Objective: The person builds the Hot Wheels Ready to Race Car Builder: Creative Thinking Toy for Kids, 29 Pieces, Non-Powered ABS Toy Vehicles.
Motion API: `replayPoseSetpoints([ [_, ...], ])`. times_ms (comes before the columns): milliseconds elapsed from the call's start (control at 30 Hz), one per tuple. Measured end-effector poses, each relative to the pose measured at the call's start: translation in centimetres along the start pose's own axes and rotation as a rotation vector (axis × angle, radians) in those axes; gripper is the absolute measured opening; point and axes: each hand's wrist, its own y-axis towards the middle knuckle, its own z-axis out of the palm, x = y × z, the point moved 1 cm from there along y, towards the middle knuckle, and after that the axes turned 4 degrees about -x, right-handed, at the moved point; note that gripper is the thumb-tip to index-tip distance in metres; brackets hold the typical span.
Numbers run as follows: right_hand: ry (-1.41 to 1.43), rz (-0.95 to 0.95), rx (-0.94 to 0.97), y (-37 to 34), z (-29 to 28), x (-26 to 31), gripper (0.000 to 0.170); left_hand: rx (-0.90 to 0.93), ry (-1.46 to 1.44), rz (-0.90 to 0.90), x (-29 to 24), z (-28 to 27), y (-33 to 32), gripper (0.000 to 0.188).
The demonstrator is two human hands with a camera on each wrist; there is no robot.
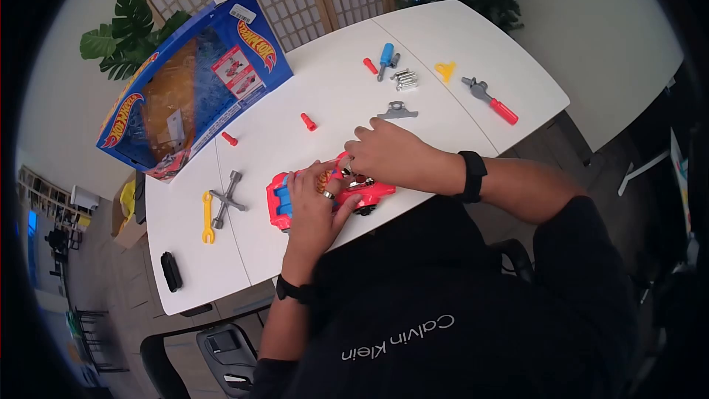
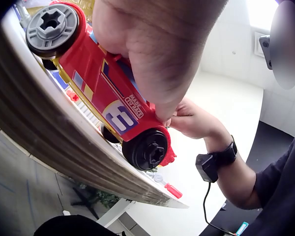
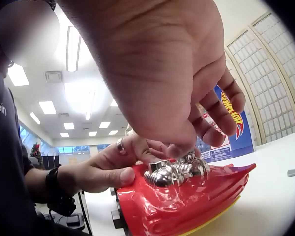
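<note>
A red toy car [image 1: 281, 215] lies near the table's front edge, its side marked with a 3 in the left wrist view [image 2: 120, 117]. My left hand [image 1: 314, 207] grips the car's body from above, thumb on the near side. Over the chrome engine part [image 3: 163, 175] on the car, my right hand [image 1: 399, 156] has its thumb and index finger pinched at the top of the chrome, the other fingers loosely curled in the right wrist view [image 3: 177, 83]. Whether a small piece is between those fingertips is hidden.
A blue toy box [image 1: 255, 41] stands at the back left. Red bolts [image 1: 308, 122], a grey cross wrench [image 1: 227, 199] and a yellow wrench [image 1: 207, 218] lie left. Farther right are a blue screwdriver [image 1: 385, 58], silver screws [image 1: 405, 79], a grey part [image 1: 398, 110] and a red-handled tool [image 1: 504, 111].
</note>
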Motion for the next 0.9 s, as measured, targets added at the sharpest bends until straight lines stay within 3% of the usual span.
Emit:
replayPoseSetpoints([
  [767,0.05,0.134,-0.01,-0.5,-0.1,1.0,0.007,-0.021,0.004,0.0,-0.2,0.0,0.0,0.036],
  [867,0.062,0.149,-0.029,-0.7,-0.1,0.6,0.014,-0.022,0.023,0.003,-0.2,0.0,0.0,0.036],
  [900,0.17,0.164,0.056,-0.6,-0.4,-0.3,0.021,-0.013,0.034,0.003,-0.2,0.0,-0.1,0.036],
])
